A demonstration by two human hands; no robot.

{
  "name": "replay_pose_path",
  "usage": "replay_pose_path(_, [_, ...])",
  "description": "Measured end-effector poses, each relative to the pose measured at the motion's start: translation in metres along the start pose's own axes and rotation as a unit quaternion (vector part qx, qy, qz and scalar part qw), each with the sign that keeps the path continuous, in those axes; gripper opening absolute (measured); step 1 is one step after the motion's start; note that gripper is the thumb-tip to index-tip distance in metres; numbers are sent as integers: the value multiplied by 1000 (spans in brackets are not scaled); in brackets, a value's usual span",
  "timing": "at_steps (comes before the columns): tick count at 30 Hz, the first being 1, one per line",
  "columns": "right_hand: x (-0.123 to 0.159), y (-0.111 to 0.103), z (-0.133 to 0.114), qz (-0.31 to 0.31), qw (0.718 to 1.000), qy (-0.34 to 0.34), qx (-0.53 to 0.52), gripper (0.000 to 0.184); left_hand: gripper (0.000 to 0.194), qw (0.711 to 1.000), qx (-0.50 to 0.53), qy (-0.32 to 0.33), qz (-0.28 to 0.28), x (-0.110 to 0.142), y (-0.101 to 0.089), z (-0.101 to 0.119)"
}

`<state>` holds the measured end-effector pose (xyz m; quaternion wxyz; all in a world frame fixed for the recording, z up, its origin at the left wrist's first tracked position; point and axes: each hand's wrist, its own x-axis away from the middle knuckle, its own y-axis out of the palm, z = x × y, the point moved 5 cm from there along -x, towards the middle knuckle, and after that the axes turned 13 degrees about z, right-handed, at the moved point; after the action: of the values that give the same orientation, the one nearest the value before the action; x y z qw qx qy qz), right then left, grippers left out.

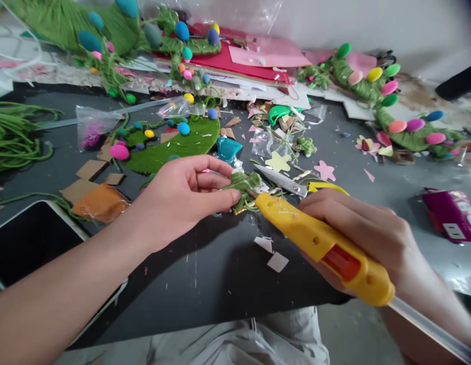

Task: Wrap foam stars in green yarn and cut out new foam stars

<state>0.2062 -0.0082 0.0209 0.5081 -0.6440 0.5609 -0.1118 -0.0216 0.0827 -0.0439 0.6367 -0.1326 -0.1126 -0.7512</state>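
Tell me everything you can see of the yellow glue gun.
The glue gun has a yellow, plastic-looking body with round recesses and a red panel in its side. A whitish, translucent stick juts from its rear. The right hand grips it at a slant over the dark table, front end pointing toward the green yarn piece in the left hand. Whether the tip touches that piece is unclear.

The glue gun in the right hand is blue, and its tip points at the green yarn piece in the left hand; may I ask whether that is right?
Not quite: the head view shows that the glue gun in the right hand is yellow, not blue. It does point at the green yarn piece in the left hand.
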Motion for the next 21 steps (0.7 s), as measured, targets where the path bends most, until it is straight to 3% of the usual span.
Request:
replay_pose_path(7, [-9, -16, -11, -16, 1000, -9, 14, 5, 35, 1000, -20, 19, -6, 0, -2, -1])
replay_pose_path(13, [-6, -26, -1, 25, 999, 29, -8, 22, 40, 1000, -14, 17, 1, 2, -4, 1])
replay_pose_path(16, [3, -43, 27, 112, 984, 136, 5, 15, 36, 1000, 2, 4, -1, 4, -2, 3])
replay_pose_path(19, [27, -73, 77, 264, 915, 298, 59, 25, 33, 1000, 11, -2, -3, 5, -1, 3])
replay_pose_path(20, [35, -80, 96, 271, 891, 352, 93, 31, 33, 1000, 12, -4, -4, 5, -1, 2])
replay_pose_path(21, [43, -83, 114, 240, 872, 406, 128, 37, 34, 1000, 13, -6, -6, 4, 0, 1])
